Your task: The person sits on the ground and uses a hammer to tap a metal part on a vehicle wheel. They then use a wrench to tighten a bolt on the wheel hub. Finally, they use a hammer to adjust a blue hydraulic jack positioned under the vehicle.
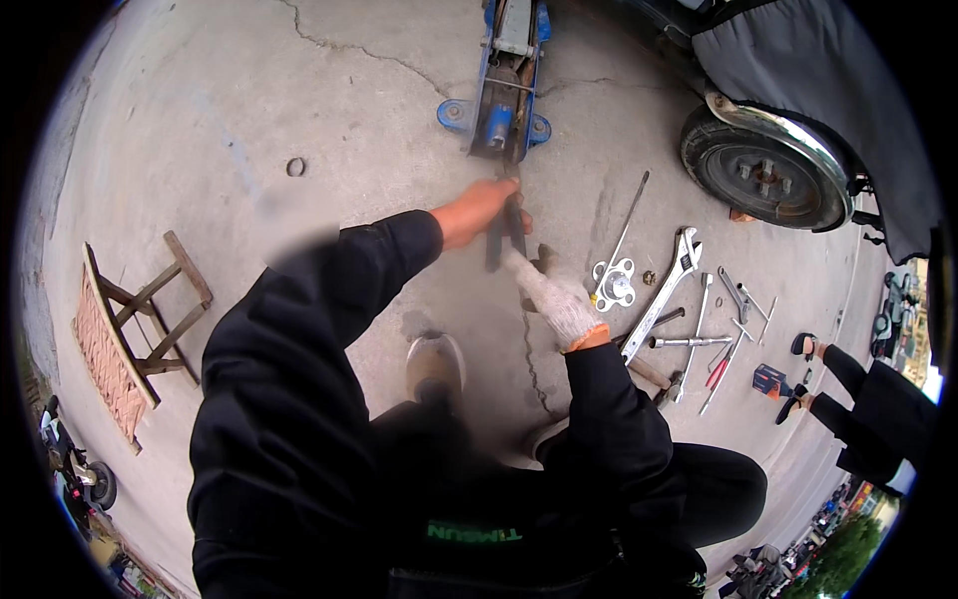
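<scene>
A blue floor jack [509, 75] stands on the concrete ahead of me, its long body pointing away. From its near end a dark bar-like jack handle [515, 225] comes toward me. My bare left hand [479, 212] is closed around this handle close to the jack. Lower down, my right hand [561, 302], in a whitish knit glove with an orange cuff, has its fingers closed at the handle's near end. Motion blur and the glove hide the exact grip there.
A low folding stool [130, 339] with a woven seat stands at left. A dark ring [295, 167] lies on the ground. At right are an adjustable wrench [664, 295], a hammer [651, 373], several other tools, a wheel [763, 175] and another person's legs [848, 389].
</scene>
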